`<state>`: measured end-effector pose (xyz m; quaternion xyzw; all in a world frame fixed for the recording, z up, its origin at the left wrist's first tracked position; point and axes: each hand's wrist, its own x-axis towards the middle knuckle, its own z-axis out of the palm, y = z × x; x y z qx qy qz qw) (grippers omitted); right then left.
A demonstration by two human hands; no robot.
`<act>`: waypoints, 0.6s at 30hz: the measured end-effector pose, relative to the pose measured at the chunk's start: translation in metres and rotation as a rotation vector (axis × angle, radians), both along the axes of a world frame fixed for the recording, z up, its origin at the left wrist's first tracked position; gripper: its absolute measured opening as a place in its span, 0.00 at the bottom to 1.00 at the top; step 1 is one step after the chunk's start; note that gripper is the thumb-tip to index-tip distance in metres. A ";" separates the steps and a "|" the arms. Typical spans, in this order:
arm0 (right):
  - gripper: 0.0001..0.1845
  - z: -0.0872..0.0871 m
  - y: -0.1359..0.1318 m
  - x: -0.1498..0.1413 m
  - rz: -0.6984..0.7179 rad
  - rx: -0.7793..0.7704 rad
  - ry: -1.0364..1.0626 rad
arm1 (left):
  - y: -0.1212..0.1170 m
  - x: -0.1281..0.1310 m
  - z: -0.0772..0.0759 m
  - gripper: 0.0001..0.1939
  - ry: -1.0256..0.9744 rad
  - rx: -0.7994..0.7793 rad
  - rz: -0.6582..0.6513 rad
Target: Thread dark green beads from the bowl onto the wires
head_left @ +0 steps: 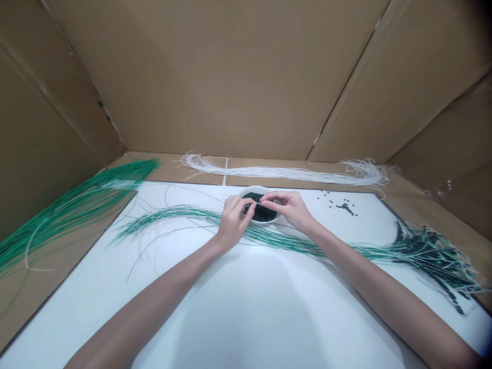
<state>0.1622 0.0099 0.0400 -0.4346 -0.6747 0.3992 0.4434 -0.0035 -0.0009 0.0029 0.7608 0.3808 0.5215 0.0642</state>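
1. White bowl (265,222): filled with small dark beads (263,215), it sits on the white board (246,287).
2. Left hand (231,221): over the bowl's left side, thumb and forefinger pinching a tiny pale piece (258,203), perhaps a strand's end.
3. Right hand (292,209): over the bowl's right side, seemingly pinching the same piece; whether a bead is there too is too small to tell.
4. Step in hand: probably fitting a bead onto a strand, which calls for steady, aligned fingertips.
5. Green-and-white strand bundle (284,242): just in front of the bowl, running under both arms; its end far right of the bowl carries dark pieces.
6. Around the bowl: scattered beads (348,207) to its right, white strand bundle (269,174) behind, green strand bundle (77,205) well left.
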 end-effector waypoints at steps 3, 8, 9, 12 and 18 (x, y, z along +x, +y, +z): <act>0.10 0.001 0.000 -0.001 0.001 0.001 0.001 | 0.000 0.000 0.001 0.04 0.002 0.006 -0.002; 0.09 0.000 0.000 -0.001 0.007 0.027 -0.020 | 0.000 0.000 0.000 0.04 0.015 -0.001 -0.005; 0.09 0.000 0.000 -0.001 0.010 0.030 -0.024 | 0.000 0.000 0.000 0.04 0.017 -0.001 -0.005; 0.10 0.000 0.000 0.000 0.020 0.027 -0.025 | 0.000 0.000 0.000 0.05 0.017 0.004 -0.005; 0.11 0.001 0.000 0.000 0.010 0.005 -0.001 | 0.000 0.000 0.001 0.05 0.007 -0.009 0.001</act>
